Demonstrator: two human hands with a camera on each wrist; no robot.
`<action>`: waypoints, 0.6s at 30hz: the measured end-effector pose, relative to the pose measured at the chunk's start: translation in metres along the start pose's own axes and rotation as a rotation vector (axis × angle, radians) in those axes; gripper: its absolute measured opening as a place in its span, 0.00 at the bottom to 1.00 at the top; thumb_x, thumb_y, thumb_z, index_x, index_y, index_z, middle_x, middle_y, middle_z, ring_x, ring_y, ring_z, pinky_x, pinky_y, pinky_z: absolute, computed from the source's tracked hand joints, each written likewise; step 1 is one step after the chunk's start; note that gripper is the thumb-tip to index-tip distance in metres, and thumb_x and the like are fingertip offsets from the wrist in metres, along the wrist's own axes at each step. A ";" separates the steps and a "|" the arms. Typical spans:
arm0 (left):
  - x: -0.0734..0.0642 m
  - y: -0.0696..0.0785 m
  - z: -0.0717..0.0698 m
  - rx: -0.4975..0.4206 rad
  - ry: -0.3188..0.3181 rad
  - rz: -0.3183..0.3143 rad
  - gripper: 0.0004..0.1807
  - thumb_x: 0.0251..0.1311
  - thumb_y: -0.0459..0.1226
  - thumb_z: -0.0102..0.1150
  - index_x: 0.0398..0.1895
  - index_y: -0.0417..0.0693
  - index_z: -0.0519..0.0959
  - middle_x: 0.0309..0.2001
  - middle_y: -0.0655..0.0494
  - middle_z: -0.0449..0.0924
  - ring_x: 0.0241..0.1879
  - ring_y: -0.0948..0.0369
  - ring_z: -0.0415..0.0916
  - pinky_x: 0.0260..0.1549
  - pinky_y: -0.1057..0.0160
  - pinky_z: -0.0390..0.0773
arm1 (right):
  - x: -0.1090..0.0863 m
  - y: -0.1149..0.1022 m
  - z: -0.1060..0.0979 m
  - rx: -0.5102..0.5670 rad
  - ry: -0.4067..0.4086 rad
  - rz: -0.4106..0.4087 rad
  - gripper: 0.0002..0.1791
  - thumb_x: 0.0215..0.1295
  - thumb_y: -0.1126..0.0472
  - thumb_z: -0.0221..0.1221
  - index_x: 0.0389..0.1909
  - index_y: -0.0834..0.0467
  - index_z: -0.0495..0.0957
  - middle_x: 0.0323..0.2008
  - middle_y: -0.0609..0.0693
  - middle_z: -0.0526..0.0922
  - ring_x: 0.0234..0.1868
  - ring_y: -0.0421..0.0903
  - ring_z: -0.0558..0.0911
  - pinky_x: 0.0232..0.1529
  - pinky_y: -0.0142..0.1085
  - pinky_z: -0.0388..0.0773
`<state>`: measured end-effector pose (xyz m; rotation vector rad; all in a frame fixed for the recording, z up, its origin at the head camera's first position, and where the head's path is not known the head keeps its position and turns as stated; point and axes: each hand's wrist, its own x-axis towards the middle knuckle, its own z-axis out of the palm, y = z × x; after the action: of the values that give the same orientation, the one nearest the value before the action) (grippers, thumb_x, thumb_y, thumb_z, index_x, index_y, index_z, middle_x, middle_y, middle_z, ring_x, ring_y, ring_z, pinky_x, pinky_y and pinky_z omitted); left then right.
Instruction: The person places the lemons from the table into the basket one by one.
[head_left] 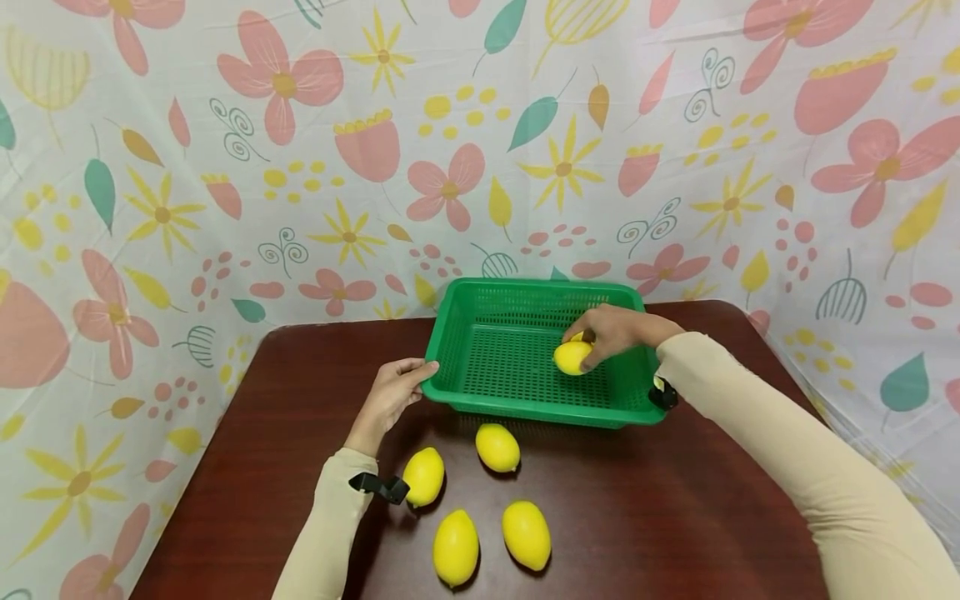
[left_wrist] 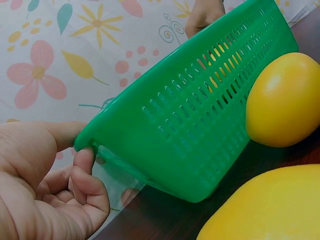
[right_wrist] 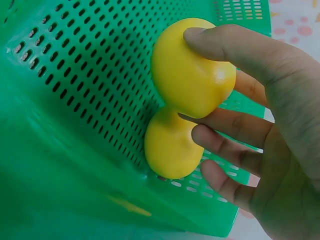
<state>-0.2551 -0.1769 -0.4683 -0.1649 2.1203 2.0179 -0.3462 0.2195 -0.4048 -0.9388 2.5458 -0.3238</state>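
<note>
A green plastic basket (head_left: 540, 408) with slotted walls stands toward the back of the table. My left hand (head_left: 392, 398) pinches its left rim between thumb and fingers, as the left wrist view shows up close. Inside the basket's right half, my right hand (head_left: 611, 332) holds a lemon (right_wrist: 187, 70) between thumb and fingers. Another lemon (right_wrist: 172, 145) lies in the basket just beside the held one, mostly hidden by it in the head view. The other fingers of the right hand spread close to that second lemon.
In front of the basket, several lemons lie on the dark wooden table (head_left: 660, 517): one lemon (head_left: 498, 448) by the basket's front, another lemon (head_left: 424, 477) beside my left wrist, and a pair nearer me. A flower-printed cloth (head_left: 480, 200) hangs behind the table.
</note>
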 end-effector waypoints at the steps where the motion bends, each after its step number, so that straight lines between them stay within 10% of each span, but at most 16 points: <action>1: 0.000 0.000 0.000 0.000 -0.001 -0.001 0.25 0.68 0.45 0.67 0.63 0.41 0.79 0.46 0.54 0.78 0.28 0.63 0.68 0.40 0.63 0.77 | 0.000 0.000 0.000 0.006 -0.008 0.003 0.35 0.59 0.51 0.74 0.65 0.59 0.78 0.52 0.58 0.86 0.49 0.52 0.85 0.44 0.45 0.83; 18: -0.001 0.002 0.001 -0.008 0.011 -0.005 0.23 0.67 0.44 0.68 0.60 0.42 0.80 0.41 0.56 0.77 0.27 0.63 0.67 0.32 0.68 0.75 | 0.003 -0.003 0.001 -0.063 -0.116 0.080 0.37 0.59 0.48 0.74 0.67 0.58 0.77 0.55 0.60 0.84 0.54 0.55 0.84 0.50 0.49 0.83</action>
<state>-0.2545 -0.1758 -0.4666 -0.1832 2.1166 2.0280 -0.3460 0.2154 -0.4060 -0.8496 2.4915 -0.1613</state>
